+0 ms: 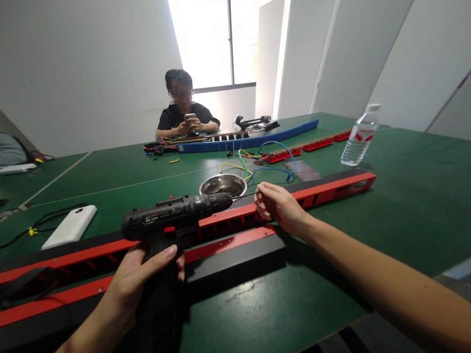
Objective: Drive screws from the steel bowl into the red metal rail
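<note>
My left hand (137, 274) grips the handle of a black cordless drill (175, 216), whose nose points right, level with the table. My right hand (277, 205) has its fingers pinched together at the drill's bit tip, seemingly holding a small screw; the item itself is too small to make out. Both hands hover over long red and black rails (330, 189) lying across the green table (421, 207). Just behind the drill's nose stands a small steel bowl (223, 185) holding dark screws.
A white power bank (69, 226) with a black cable lies at left. A clear water bottle (359, 139) stands at right. Coloured wires (260, 164), further red strips and a blue rail lie farther back. A seated person holds a phone across the table; another person's sleeve is at far left.
</note>
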{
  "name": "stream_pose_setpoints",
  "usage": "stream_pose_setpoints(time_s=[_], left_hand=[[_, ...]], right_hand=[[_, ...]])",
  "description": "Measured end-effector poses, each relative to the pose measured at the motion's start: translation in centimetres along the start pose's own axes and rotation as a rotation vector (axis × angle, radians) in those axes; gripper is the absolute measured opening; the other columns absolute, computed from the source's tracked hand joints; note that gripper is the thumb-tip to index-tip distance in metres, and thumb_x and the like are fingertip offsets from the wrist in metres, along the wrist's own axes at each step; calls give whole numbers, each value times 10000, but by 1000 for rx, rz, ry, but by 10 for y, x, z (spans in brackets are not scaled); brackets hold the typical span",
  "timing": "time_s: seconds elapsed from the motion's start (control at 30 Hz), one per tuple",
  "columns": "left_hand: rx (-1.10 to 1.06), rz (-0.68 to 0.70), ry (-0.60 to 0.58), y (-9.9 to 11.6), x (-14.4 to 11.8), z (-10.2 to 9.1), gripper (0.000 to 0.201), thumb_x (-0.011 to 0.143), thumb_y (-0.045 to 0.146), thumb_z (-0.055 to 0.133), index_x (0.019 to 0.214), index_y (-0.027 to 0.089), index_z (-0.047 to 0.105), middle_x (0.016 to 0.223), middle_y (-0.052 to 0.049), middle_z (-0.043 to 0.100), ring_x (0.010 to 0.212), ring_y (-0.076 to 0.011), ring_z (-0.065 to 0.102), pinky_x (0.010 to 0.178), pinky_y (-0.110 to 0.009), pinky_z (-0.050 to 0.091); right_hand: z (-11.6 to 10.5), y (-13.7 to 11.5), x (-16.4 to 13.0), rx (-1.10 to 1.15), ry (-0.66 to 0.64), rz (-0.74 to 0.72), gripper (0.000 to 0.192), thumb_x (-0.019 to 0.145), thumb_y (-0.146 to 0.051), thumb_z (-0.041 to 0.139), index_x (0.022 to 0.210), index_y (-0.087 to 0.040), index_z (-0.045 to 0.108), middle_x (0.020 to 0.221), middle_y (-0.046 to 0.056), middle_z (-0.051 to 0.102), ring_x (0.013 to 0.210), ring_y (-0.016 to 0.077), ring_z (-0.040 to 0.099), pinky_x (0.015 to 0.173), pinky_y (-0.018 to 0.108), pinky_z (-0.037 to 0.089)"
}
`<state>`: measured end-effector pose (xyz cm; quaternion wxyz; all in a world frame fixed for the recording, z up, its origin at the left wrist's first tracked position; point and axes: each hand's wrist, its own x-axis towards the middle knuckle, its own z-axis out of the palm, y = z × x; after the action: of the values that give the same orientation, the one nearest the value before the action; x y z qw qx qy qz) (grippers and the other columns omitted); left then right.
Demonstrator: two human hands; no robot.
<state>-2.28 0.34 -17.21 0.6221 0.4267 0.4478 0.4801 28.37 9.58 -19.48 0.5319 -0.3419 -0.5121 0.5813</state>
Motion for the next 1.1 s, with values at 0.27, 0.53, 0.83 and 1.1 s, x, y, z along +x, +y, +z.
stream_pose_setpoints(time_s=[0.27,0.53,0.83,1.1], left_hand=[[148,2,1,4,0,-1,183,765,374,805,709,202,777,663,-94,713,592,-206,649,543,-262,522],[143,14,-3,13,-8,8,266,778,379,800,750,126,727,674,-93,695,601,-192,658,550,-242,508],[888,204,-81,83,-3,13,264,746,377,829,871,148,795,733,-27,756,681,-200,661,639,-256,521],[1140,359,-243,117,5,26,371,735,403,829,1038,189,814,867,-34,798,728,-220,709,607,-251,545]], right_hand=[[1,-1,-2,-259,14,-213,434,902,-572,647,704,-230,468,561,-57,446,429,87,366,422,249,247],[-5,-10,1,-348,69,-243,382,877,-555,697,770,-231,527,548,-65,480,434,95,400,431,248,303],[-22,-27,-55,-874,-109,-219,265,964,-424,625,871,-194,719,836,40,670,747,172,622,660,296,488],[-22,-20,-90,-1084,-168,-420,255,976,-308,612,1189,-285,750,1260,99,606,1216,260,594,1071,438,480]])
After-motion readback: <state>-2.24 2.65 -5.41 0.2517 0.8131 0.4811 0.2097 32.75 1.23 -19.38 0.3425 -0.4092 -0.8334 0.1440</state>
